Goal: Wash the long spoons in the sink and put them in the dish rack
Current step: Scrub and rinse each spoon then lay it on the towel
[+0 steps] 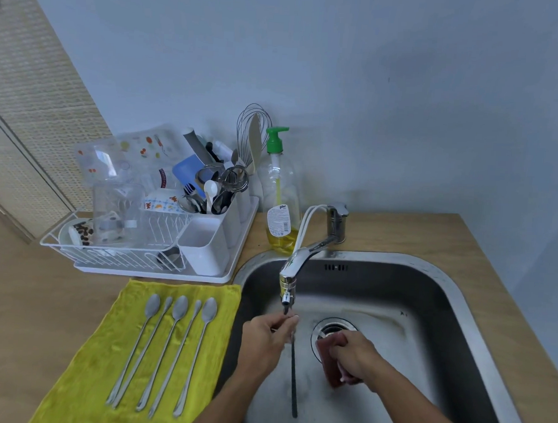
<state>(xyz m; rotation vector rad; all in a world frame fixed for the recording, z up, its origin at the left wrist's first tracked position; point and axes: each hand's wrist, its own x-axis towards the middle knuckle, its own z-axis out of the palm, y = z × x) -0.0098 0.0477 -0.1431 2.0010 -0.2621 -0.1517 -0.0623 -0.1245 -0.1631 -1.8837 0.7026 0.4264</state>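
1. One long spoon (pixel 293 383) is being pinched at its upper end in the grip of the left hand (pixel 264 340), under the faucet (pixel 296 264). Its handle is pointing back toward the person, inside the sink (pixel 461 285).
2. A sponge (pixel 324 348) is being clutched in the grip of the right hand (pixel 357 357), just right of that handle (the nearer hand for scrubbing).
3. Five spoons (pixel 173 351) are being kept on the towel (pixel 101 363), with the dish rack (pixel 123 255) beyond.
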